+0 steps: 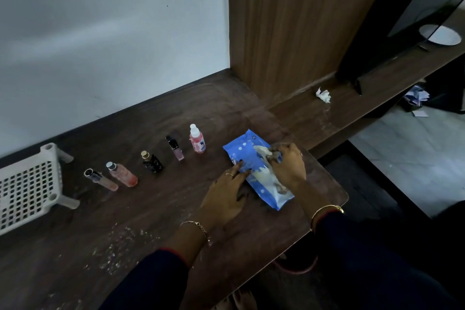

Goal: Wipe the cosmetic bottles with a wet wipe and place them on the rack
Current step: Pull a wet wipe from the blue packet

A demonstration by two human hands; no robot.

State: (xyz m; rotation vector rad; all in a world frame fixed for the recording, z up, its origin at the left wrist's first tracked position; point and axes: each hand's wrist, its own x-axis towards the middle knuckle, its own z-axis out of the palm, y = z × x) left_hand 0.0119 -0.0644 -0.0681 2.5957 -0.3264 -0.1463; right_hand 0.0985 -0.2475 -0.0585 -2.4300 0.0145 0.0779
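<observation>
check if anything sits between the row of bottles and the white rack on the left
Nothing visible does. Only bare table lies between the leftmost bottle and the white rack. The left hand presses the wipe pack and the right hand pinches a wet wipe, right of the row.

The rack (25, 185) is cut off by the left edge.

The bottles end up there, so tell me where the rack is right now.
In the head view the white rack sits at the table's left edge, beside the wall, just left of the leftmost bottle.
</observation>
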